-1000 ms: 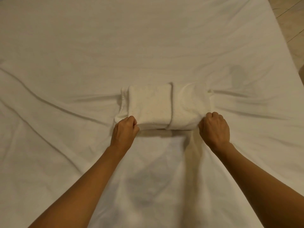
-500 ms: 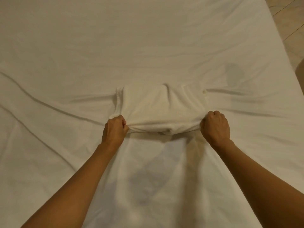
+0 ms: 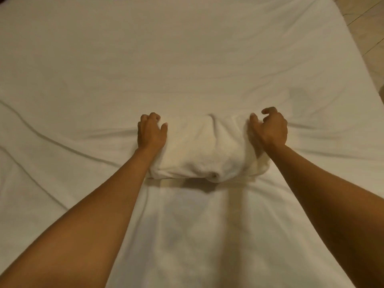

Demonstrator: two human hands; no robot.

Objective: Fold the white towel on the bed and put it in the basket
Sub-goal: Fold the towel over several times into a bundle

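Observation:
The white towel (image 3: 205,150) lies as a thick folded bundle in the middle of the bed (image 3: 187,59). Its near edge is rounded and casts a shadow on the sheet. My left hand (image 3: 151,132) sits at the bundle's far left corner, fingers curled down over the edge and thumb on top of the cloth. At the far right corner, my right hand (image 3: 269,127) hovers with its fingers loosely curled and spread. Only its thumb side is against the towel. No basket is in view.
The white sheet shows long creases at the left (image 3: 52,142) and right of the towel. Beyond the bed's right edge there is tiled floor (image 3: 369,28).
Both hands have carried the towel's near edge up and over to the far side, which made the bundle thicker. The right hand's fingers have loosened from the cloth.

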